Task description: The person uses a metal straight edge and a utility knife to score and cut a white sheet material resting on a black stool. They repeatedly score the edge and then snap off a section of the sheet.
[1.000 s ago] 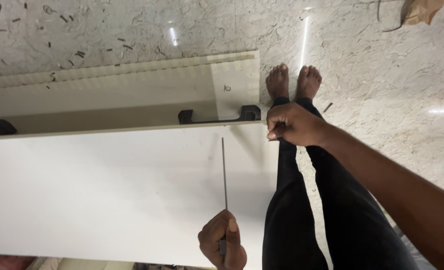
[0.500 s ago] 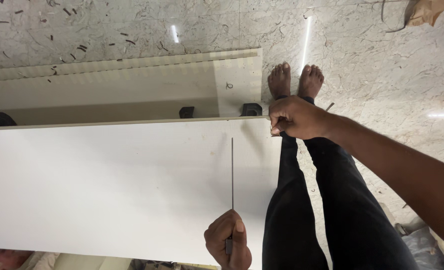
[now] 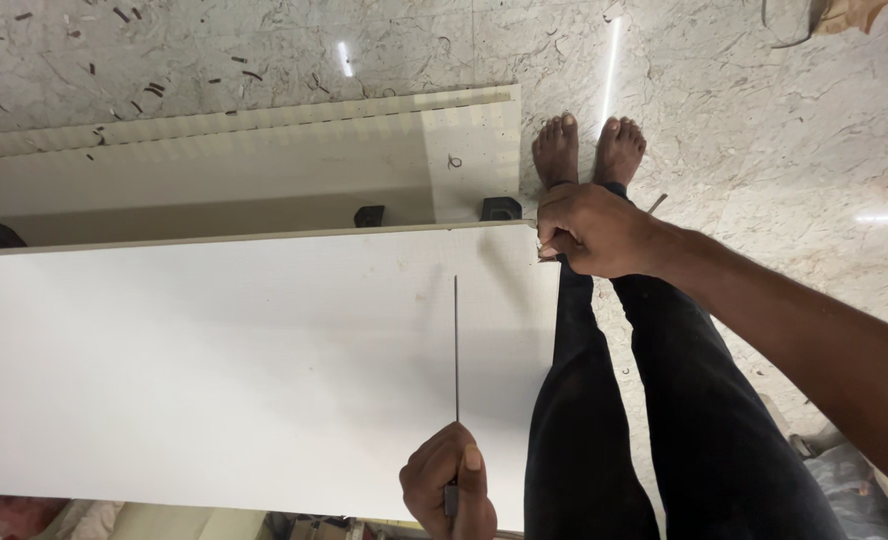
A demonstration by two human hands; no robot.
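Note:
A large white board [image 3: 214,360] lies flat across the lower left of the head view. My left hand [image 3: 451,488] is closed around the handle end of a thin metal blade [image 3: 456,350], which lies straight across the board's surface and points away from me. My right hand [image 3: 592,232] grips the board's far right corner, fingers curled over its edge. My legs in black trousers [image 3: 654,420] and my bare feet [image 3: 589,150] stand just right of the board's end.
A second cream-white panel [image 3: 264,160] lies on the marble floor [image 3: 744,120] beyond the board, with two small black blocks [image 3: 500,208] at its near edge. Dark chips litter the floor at upper left. Crumpled plastic lies at lower right.
The view has shifted slightly, and the near board now covers more of the black blocks. My left hand with the blade has edged right; my right hand stays on the corner.

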